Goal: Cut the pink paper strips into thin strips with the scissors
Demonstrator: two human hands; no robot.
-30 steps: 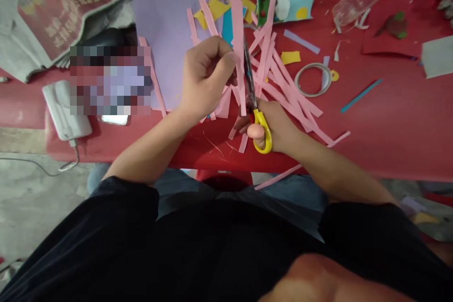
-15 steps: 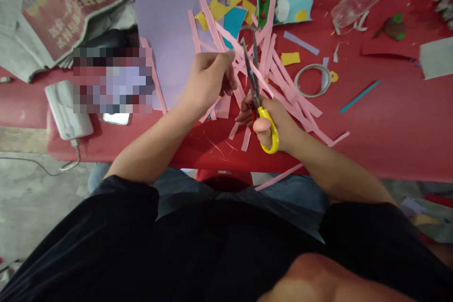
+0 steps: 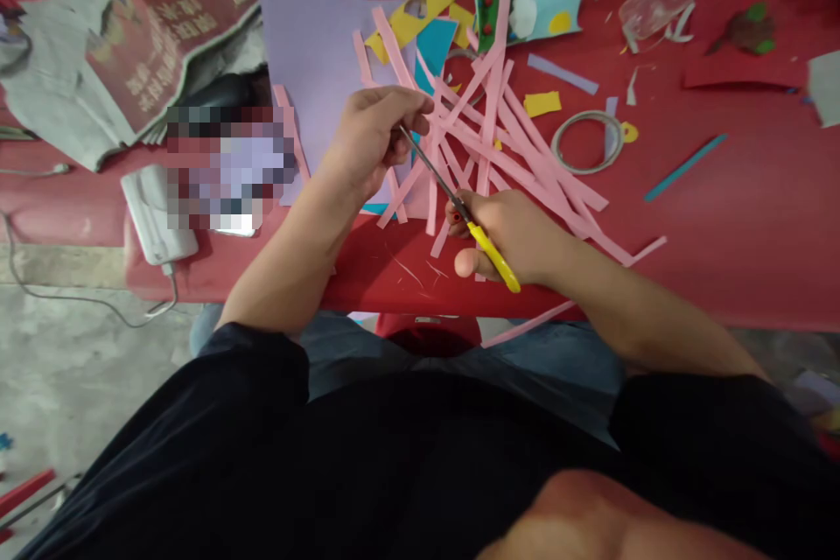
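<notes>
Because the yellow-handled scissors (image 3: 469,223), gripped in the right hand (image 3: 508,236) at frame centre, are aimed with blades closed at the left hand (image 3: 371,136), whose curled fingers pinch something unclear, a fingertip could be nicked above the pink paper strips (image 3: 499,140).

Soft, even daylight fills the scene, bright enough that colours read clearly, with no hard glare on the red table (image 3: 722,227). Shadows are faint: a weak one lies under the left hand (image 3: 374,140) and under the pink strips (image 3: 518,149). The wide lens bends the picture, so the table's near edge curves and things at the far corners stretch. The dark shirt (image 3: 394,464) at the bottom is underexposed and soft, and a pixelated block (image 3: 229,166) hides a patch near the table's left edge.
</notes>
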